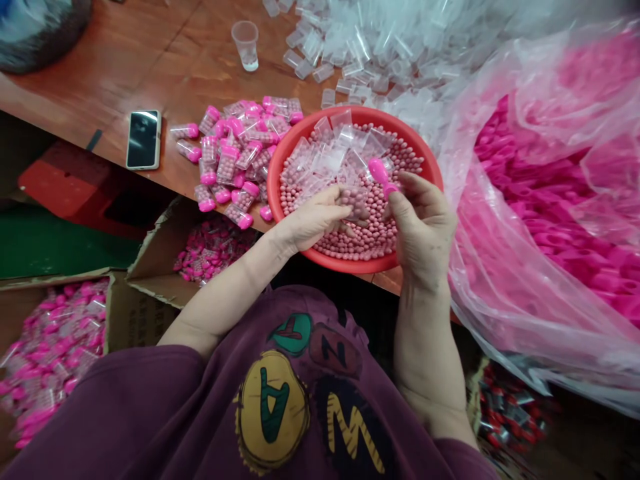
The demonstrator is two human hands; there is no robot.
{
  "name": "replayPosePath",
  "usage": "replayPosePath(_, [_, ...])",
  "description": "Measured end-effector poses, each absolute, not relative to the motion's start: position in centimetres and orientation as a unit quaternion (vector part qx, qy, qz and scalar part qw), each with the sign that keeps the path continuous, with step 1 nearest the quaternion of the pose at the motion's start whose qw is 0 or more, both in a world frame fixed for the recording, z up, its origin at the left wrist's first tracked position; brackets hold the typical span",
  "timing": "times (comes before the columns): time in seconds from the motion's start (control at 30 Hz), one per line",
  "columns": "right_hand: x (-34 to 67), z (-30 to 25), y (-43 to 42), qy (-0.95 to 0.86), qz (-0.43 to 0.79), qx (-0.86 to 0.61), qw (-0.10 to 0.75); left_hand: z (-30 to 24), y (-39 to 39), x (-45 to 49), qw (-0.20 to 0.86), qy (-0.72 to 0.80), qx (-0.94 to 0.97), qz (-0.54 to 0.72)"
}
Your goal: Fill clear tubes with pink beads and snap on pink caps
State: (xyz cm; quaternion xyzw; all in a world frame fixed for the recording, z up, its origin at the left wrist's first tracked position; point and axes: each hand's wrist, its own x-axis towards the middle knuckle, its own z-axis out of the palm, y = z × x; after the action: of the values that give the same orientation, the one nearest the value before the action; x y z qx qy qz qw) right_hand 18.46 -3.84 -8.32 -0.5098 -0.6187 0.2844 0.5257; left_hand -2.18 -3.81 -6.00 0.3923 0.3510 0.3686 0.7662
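Over a red basin [434,160] of small pink balls [373,230], my left hand [317,217] is closed around a clear plastic tube [354,200] with pink balls inside. My right hand [425,223], at the basin's right side, pinches a bright pink plastic piece [381,175] with a rounded, spoon-like end that points up and left. The two hands are apart, a short gap between tube and pink piece. Several empty clear tubes [330,153] lie on the balls at the back of the basin.
Filled tubes with pink caps [230,157] are heaped left of the basin, near a phone [143,140] and a clear cup [245,45]. Clear tubes [370,50] pile up behind. A plastic bag [470,220] of pink pieces stands right. Cardboard boxes [135,320] sit below left.
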Motion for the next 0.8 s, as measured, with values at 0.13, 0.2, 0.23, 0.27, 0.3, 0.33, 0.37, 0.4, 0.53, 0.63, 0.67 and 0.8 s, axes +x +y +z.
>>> replayPosePath(0.13, [18.0, -8.1, -3.5, -0.650, 0.253, -0.493, 0.520, -5.7, -3.8, -2.1, 0.773, 0.341, 0.408, 0.346])
replayPosePath(0.2, [17.7, -7.7, -3.7, -0.661, 0.233, -0.495, 0.513, -5.6, -3.7, -2.0, 0.772, 0.339, 0.412, 0.345])
replayPosePath(0.23, [17.6, -7.4, -3.9, -0.668, 0.221, -0.496, 0.509, -5.6, -3.7, -2.0, 0.772, 0.339, 0.411, 0.345])
replayPosePath(0.27, [17.6, -7.2, -4.2, -0.675, 0.212, -0.495, 0.504, -5.6, -3.6, -2.0, 0.774, 0.340, 0.407, 0.347])
replayPosePath(0.3, [17.6, -6.9, -4.4, -0.682, 0.207, -0.492, 0.501, -5.5, -3.6, -2.0, 0.775, 0.341, 0.403, 0.348])
replayPosePath(0.33, [17.6, -6.6, -4.7, -0.687, 0.207, -0.487, 0.498, -5.5, -3.6, -2.0, 0.775, 0.344, 0.398, 0.351])
replayPosePath(0.37, [17.6, -6.4, -4.9, -0.691, 0.211, -0.484, 0.494, -5.6, -3.6, -2.0, 0.775, 0.348, 0.394, 0.352])
replayPosePath(0.4, [17.7, -6.2, -5.1, -0.693, 0.217, -0.482, 0.491, -5.6, -3.6, -2.1, 0.773, 0.352, 0.391, 0.354])
replayPosePath(0.53, [17.8, -6.4, -5.4, -0.679, 0.253, -0.491, 0.483, -5.7, -3.6, -2.1, 0.770, 0.365, 0.381, 0.359])
replayPosePath(0.63, [18.0, -7.5, -5.0, -0.652, 0.267, -0.501, 0.503, -5.8, -3.6, -2.1, 0.776, 0.357, 0.374, 0.362])
replayPosePath(0.67, [18.1, -7.9, -4.8, -0.646, 0.264, -0.503, 0.511, -5.8, -3.5, -2.1, 0.777, 0.354, 0.374, 0.361])
replayPosePath(0.8, [18.3, -7.7, -4.4, -0.654, 0.244, -0.497, 0.515, -6.0, -3.5, -2.2, 0.771, 0.347, 0.389, 0.366])
